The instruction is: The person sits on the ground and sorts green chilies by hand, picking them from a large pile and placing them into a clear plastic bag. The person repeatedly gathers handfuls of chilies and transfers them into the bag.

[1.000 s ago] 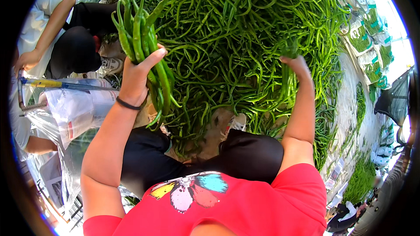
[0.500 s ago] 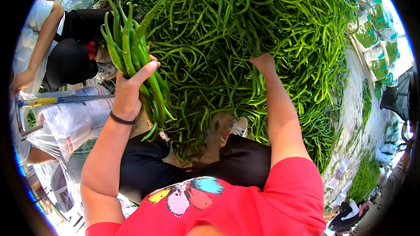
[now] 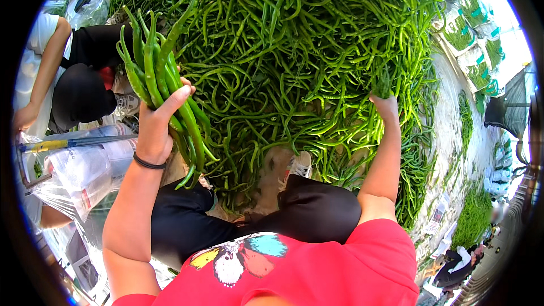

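A bunch of long green chili peppers stands nearly upright in my left hand, thumb across the front and fingers wrapped behind. Their tips and stems stick out above and below the grip. My right hand reaches out over the right part of a wide heap of green chili peppers. It looks closed around a small clump of peppers, slightly smeared by motion; most of its fingers are hidden.
At the left another person in a black cap crouches beside a plastic bag and a blue-yellow pole. Filled bags of peppers line the far right. A smaller pepper pile lies at right. My shoe touches the heap's near edge.
My right hand has moved right and slightly nearer across the heap. The left hand still grips its bunch, a little further left and lower in view.
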Available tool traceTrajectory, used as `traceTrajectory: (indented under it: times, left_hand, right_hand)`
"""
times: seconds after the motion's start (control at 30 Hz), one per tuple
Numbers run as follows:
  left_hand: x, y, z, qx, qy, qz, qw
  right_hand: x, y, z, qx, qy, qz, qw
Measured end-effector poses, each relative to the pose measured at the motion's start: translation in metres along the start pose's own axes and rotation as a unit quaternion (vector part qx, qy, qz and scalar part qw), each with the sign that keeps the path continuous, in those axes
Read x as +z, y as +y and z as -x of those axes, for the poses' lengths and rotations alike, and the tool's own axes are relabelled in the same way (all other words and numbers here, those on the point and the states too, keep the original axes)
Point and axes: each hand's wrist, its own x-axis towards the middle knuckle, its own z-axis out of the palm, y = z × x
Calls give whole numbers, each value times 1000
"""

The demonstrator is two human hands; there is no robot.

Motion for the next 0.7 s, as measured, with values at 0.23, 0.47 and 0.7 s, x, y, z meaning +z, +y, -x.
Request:
traceTrajectory:
  times: [0.23,0.47,0.7]
  left_hand:
    - [-4,-2,-4,-5,22,22,999]
    - [-3,-9,-7,-23,10,-26,999]
    - [-4,-6,0,-1,6,-20,1000]
  right_hand:
    - [21,-4,-33,58,2,10,998]
    - [115,32,-47,49,-117,128,984]
    - [102,-3,5,29,-151,-34,987]
